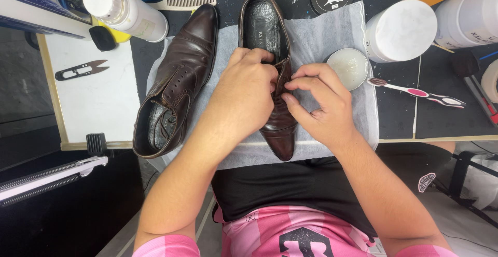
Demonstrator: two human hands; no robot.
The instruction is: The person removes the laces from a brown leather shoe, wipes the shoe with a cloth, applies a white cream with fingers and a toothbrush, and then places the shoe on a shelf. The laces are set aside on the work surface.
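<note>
While both hands worked at its throat, the shoe being handled: a dark brown leather dress shoe (277,127) lay on the white cloth (321,34), toe toward the person, heel away.
Left hand: the left hand (244,99) lay curled over the shoe's lacing area, fingers bent down and closed onto the leather at the opening; what exactly they pinched was hidden under the knuckles.
Right hand: the right hand (316,104) was half closed, thumb and forefinger pinched together at the edge of the lacing, the other fingers loosely curved; whether a lace end sat in that pinch I could not tell.
Progress: judging by how things lay, the work was at the lacing of this shoe and not finished; no lace showed plainly across the eyelets.
Second shoe: its partner (176,80) lay just beside it on the left, tipped on its side, tongue area gaping and apparently unlaced, untouched.
Leather: glossy, creased at the vamp, with punched brogue holes on the partner.
Open tin: a round shallow tin (348,67) of pale wax stood near the right hand.
Brush: a pink and white toothbrush (420,93) lay on the dark mat beyond.
Snips: small black thread snips (80,70) rested on the white board (93,112) well apart to the left.
Bottle: a white plastic bottle (124,10) lay tilted at the far left.
</note>
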